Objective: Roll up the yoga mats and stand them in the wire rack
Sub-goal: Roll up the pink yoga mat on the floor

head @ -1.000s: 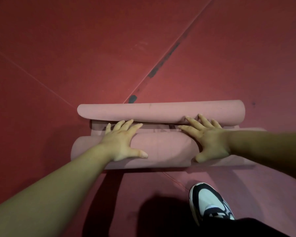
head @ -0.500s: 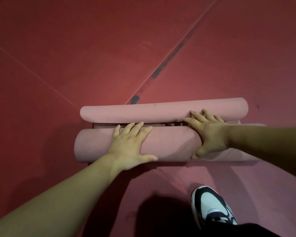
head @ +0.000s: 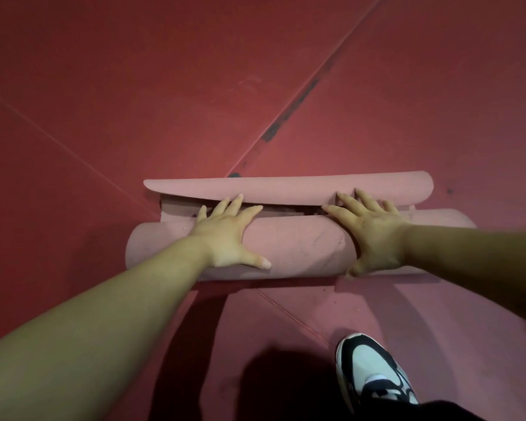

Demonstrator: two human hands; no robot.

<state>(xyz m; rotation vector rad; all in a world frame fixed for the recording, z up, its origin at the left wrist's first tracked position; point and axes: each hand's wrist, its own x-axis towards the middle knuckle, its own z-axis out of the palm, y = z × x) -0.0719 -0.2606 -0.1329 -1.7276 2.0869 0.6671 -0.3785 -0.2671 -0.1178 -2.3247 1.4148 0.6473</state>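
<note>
Two hands are laid flat on the rolled part of the pink yoga mat [head: 298,247], fingers straight and spread; nothing is gripped. The left hand [head: 225,235] is pressed left of the roll's middle and the right hand [head: 371,235] right of it. The roll is kept on the red floor [head: 164,86] under both palms, its long side stretched left to right. Just past the fingertips, the mat's curled far end [head: 286,188] is found. Compared with a second ago, the flat strip between roll and curl has been made thinner, and the left fingertips have been brought up to the curl.
</note>
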